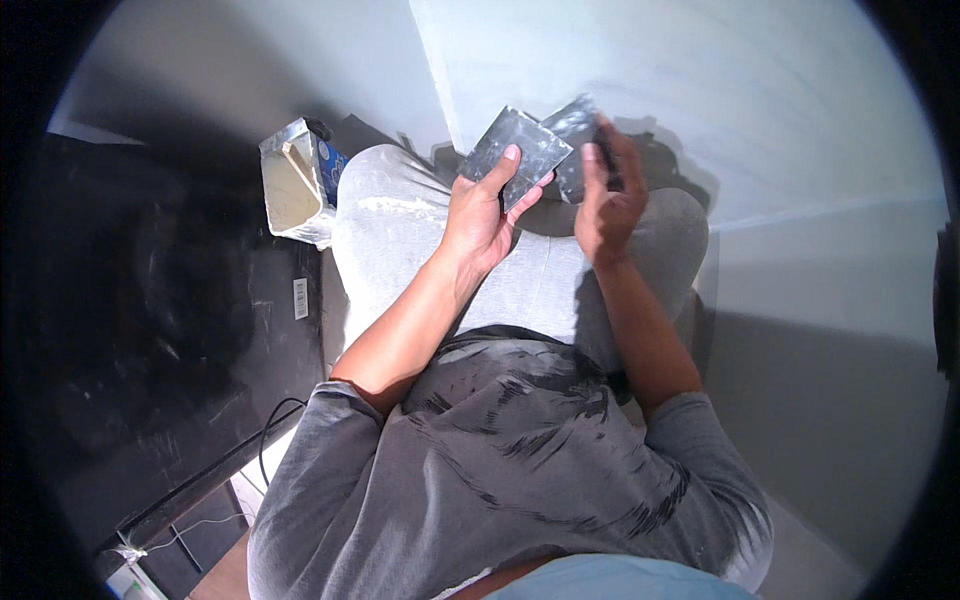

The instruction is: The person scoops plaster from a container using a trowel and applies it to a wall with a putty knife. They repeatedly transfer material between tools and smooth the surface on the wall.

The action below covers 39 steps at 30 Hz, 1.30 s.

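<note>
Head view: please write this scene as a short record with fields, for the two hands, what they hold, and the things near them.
left hand: holds a flat grey metal blade, thumb on its face
right hand: grips a second grey blade, partly hidden behind the first and the fingers
blades: they overlap at one edge; contact cannot be told
posture: seated or crouched, knees in light grey trousers under the hands
wall: pale, smooth, just beyond the blades
left side: open carton of cream-coloured paste beside the left knee
</note>
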Each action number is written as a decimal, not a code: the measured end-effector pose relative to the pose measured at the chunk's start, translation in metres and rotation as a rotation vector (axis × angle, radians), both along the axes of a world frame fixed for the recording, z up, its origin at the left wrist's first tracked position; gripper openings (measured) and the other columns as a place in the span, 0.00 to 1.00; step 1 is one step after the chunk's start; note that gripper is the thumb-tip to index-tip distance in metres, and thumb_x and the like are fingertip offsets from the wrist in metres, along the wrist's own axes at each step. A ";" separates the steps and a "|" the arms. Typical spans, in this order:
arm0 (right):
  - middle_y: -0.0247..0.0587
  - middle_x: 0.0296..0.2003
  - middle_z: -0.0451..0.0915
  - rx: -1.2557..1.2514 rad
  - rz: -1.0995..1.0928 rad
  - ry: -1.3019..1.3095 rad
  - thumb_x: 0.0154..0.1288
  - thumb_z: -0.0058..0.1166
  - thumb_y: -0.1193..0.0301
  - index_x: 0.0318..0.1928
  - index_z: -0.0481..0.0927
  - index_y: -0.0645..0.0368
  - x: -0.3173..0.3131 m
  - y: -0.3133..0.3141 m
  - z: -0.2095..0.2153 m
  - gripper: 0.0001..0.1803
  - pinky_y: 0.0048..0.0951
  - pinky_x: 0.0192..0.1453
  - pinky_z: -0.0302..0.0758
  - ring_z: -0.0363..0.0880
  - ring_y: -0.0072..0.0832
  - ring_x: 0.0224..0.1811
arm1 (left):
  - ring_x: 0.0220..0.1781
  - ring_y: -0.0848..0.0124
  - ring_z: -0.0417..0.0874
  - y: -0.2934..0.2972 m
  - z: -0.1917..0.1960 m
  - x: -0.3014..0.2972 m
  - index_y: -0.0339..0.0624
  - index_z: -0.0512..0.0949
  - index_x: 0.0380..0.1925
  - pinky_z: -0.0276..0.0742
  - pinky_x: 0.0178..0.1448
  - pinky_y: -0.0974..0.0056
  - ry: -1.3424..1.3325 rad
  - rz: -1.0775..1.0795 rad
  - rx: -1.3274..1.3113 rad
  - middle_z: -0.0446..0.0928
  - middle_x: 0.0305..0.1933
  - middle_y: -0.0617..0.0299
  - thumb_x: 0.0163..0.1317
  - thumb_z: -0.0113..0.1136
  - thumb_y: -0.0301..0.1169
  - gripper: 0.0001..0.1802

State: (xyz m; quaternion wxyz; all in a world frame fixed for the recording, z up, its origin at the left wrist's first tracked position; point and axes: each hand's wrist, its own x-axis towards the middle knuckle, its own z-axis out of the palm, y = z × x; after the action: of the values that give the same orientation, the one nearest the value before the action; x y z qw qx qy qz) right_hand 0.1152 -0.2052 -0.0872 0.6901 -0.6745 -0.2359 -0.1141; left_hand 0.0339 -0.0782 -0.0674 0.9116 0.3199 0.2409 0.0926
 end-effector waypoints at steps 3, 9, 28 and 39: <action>0.49 0.46 0.84 -0.247 0.187 0.084 0.75 0.53 0.69 0.57 0.83 0.61 -0.001 -0.004 0.001 0.15 0.32 0.60 0.74 0.82 0.36 0.50 | 0.40 0.62 0.90 0.009 0.002 -0.003 0.33 0.77 0.55 0.89 0.38 0.68 -0.012 0.005 0.119 0.85 0.47 0.51 0.73 0.61 0.32 0.16; 0.50 0.37 0.86 -0.405 0.037 0.215 0.74 0.57 0.67 0.50 0.84 0.66 0.013 -0.020 -0.003 0.14 0.32 0.51 0.78 0.86 0.37 0.42 | 0.44 0.67 0.88 0.039 -0.009 -0.004 0.32 0.72 0.59 0.87 0.44 0.67 0.076 -0.022 0.454 0.82 0.47 0.52 0.71 0.54 0.19 0.17; 0.43 0.42 0.85 -0.311 -0.132 0.089 0.69 0.58 0.74 0.51 0.85 0.63 0.027 0.000 -0.011 0.12 0.29 0.53 0.76 0.84 0.32 0.45 | 0.56 0.66 0.83 0.017 -0.004 -0.022 0.36 0.74 0.56 0.81 0.64 0.57 -0.012 -0.061 0.209 0.80 0.52 0.56 0.69 0.53 0.19 0.16; 0.41 0.49 0.87 -0.171 0.205 -0.874 0.53 0.65 0.80 0.48 0.89 0.54 -0.036 0.007 0.030 0.19 0.33 0.46 0.82 0.84 0.35 0.43 | 0.15 0.83 0.66 0.032 -0.009 -0.012 0.48 0.73 0.29 0.66 0.17 0.78 0.067 0.033 -0.390 0.69 0.19 0.70 0.70 0.62 0.53 0.22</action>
State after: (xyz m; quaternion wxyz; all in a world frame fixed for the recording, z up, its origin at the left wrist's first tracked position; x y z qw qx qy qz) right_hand 0.0792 -0.1984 -0.0575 0.4754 -0.5910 -0.5790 -0.2993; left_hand 0.0224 -0.0457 -0.0763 0.9461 0.1361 0.2898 0.0484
